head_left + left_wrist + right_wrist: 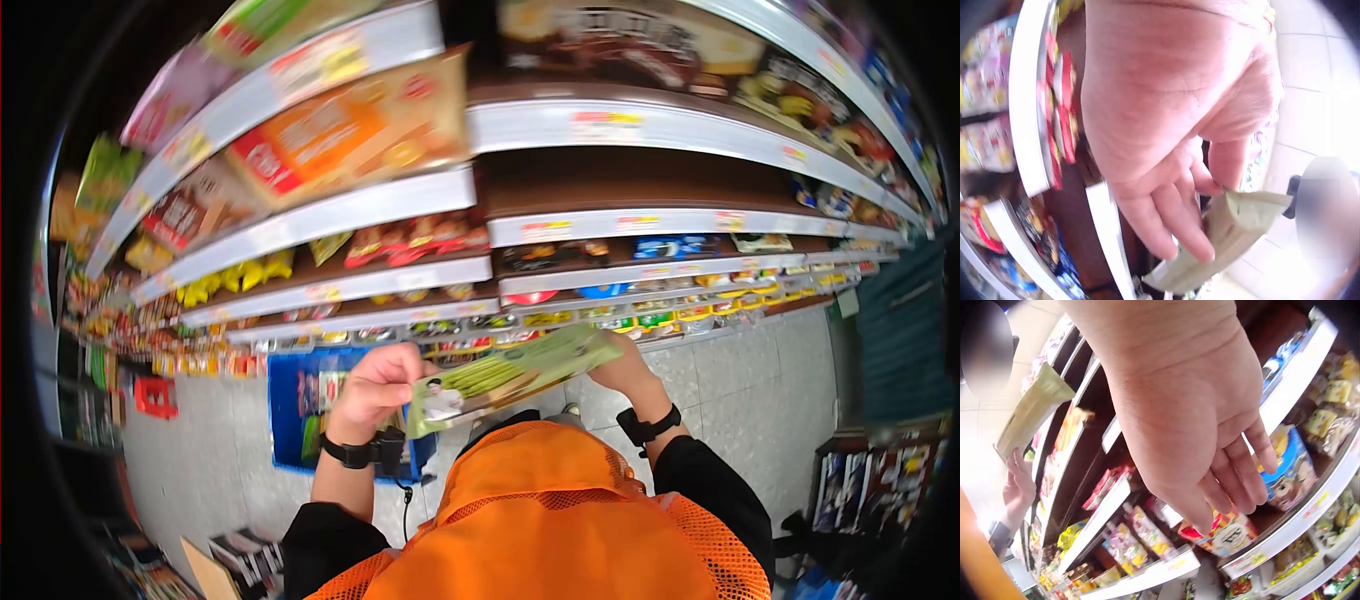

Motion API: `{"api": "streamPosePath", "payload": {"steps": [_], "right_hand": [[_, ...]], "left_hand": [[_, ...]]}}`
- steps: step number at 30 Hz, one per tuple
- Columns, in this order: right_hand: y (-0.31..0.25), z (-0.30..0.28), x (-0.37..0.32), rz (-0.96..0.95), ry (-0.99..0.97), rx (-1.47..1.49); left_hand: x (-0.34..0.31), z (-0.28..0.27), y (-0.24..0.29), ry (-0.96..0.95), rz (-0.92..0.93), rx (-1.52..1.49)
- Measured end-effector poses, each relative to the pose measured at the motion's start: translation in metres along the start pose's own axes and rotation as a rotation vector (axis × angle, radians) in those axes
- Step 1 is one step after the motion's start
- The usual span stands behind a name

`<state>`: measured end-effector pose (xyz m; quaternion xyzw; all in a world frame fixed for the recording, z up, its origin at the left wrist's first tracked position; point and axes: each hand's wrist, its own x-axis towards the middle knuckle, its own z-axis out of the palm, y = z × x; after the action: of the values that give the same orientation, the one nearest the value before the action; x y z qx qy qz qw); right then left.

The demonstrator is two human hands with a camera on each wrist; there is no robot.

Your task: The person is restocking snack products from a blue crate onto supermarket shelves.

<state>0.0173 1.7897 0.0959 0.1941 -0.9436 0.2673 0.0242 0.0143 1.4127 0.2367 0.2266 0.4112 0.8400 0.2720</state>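
Note:
A flat green snack packet (515, 375) printed with long green stalks is held out over the floor in front of the orange vest. My left hand (378, 388) pinches one end of it between thumb and index finger. In the left wrist view, the other fingers of the left hand (1166, 125) extend loosely along the packet (1216, 244). My right hand (630, 368) overlaps the packet's far end in the head view. The right wrist view shows the right hand (1191, 425) with relaxed fingers and nothing in them, apart from the packet (1035, 412).
Ahead stand store shelves (600, 122) with bagged goods, including an orange packet (350, 125). On the tiled floor, a blue crate (290, 400) with packets in it sits beside the left arm. A small red basket (156, 397) lies farther left.

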Motion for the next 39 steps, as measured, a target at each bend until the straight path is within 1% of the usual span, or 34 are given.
{"api": "streamPosePath", "payload": {"steps": [1, 2, 4, 6, 8, 9, 10, 11, 12, 13, 14, 15, 17, 18, 19, 20, 22, 23, 24, 26, 27, 28, 29, 30, 32, 34, 35, 39], "right_hand": [[0.016, -0.009, -0.016, 0.116, -0.029, -0.074], [0.033, -0.019, -0.033, 0.148, -0.007, -0.073], [0.061, -0.038, -0.062, 0.203, 0.069, -0.028], [0.083, -0.057, -0.091, 0.279, 0.117, -0.019], [0.107, -0.082, -0.121, 0.375, 0.174, -0.015], [0.107, -0.087, -0.125, 0.374, 0.174, -0.012], [0.109, -0.094, -0.129, 0.396, 0.203, 0.035], [0.121, -0.108, -0.144, 0.422, 0.240, 0.085], [0.120, -0.111, -0.144, 0.421, 0.240, 0.085], [0.124, -0.119, -0.146, 0.413, 0.281, 0.102], [0.128, -0.129, -0.148, 0.402, 0.320, 0.118], [0.133, -0.141, -0.147, 0.408, 0.325, 0.112], [0.144, -0.171, -0.136, 0.326, 0.508, 0.049], [0.148, -0.189, -0.128, 0.326, 0.513, 0.044], [0.150, -0.209, -0.117, 0.263, 0.639, -0.037], [0.154, -0.229, -0.104, 0.196, 0.765, -0.118], [0.162, -0.266, -0.076, 0.174, 0.909, -0.167], [0.172, -0.283, -0.061, 0.144, 0.967, -0.212], [0.182, -0.299, -0.045, 0.111, 1.025, -0.259], [0.200, -0.323, -0.013, 0.142, 1.065, -0.247], [0.210, -0.330, 0.001, 0.178, 1.061, -0.294], [0.221, -0.334, 0.014, 0.212, 1.056, -0.342], [0.231, -0.338, 0.025, 0.320, 0.982, -0.365], [0.235, -0.341, 0.035, 0.368, 0.963, -0.367], [0.242, -0.343, 0.045, 0.583, 0.754, -0.247], [0.251, -0.340, 0.052, 0.618, 0.757, -0.315], [0.255, -0.338, 0.053, 0.610, 0.760, -0.316], [0.233, -0.330, 0.054, 0.598, 0.743, -0.325]], "left_hand": [[0.031, 0.017, -0.008, -0.003, 0.009, -0.006], [0.058, 0.034, -0.017, -0.003, 0.014, -0.016], [0.116, 0.063, -0.037, -0.016, 0.085, -0.050], [0.166, 0.102, -0.046, 0.074, 0.084, -0.051], [0.231, 0.126, -0.070, 0.136, 0.119, 0.045], [0.236, 0.134, -0.074, 0.177, 0.141, 0.054], [0.251, 0.137, -0.078, 0.158, 0.137, 0.052], [0.279, 0.152, -0.091, 0.185, 0.147, 0.214], [0.292, 0.151, -0.093, 0.238, 0.167, 0.375], [0.310, 0.160, -0.100, 0.270, 0.207, 0.469], [0.328, 0.165, -0.106, 0.260, 0.206, 0.466], [0.345, 0.167, -0.113, 0.277, 0.198, 0.569], [0.377, 0.170, -0.128, 0.296, 0.184, 0.775], [0.392, 0.170, -0.136, 0.299, 0.177, 0.878], [0.406, 0.165, -0.148, 0.328, 0.293, 1.110], [0.410, 0.177, -0.149, 0.344, 0.340, 1.280], [0.418, 0.194, -0.154, 0.315, 0.306, 1.511], [0.422, 0.201, -0.154, 0.301, 0.257, 1.580], [0.426, 0.205, -0.156, 0.302, 0.262, 1.578], [0.433, 0.209, -0.158, 0.291, 0.277, 1.664], [0.438, 0.206, -0.160, 0.277, 0.254, 1.731], [0.442, 0.204, -0.161, 0.284, 0.261, 1.730], [0.446, 0.202, -0.162, 0.291, 0.233, 1.776], [0.450, 0.198, -0.162, 0.298, 0.205, 1.822], [0.456, 0.189, -0.163, 0.303, 0.181, 1.826], [0.460, 0.182, -0.163, 0.263, 0.191, 1.801], [0.460, 0.180, -0.166, 0.263, 0.251, 1.793], [0.461, 0.181, -0.168, 0.272, 0.267, 1.772]]}}
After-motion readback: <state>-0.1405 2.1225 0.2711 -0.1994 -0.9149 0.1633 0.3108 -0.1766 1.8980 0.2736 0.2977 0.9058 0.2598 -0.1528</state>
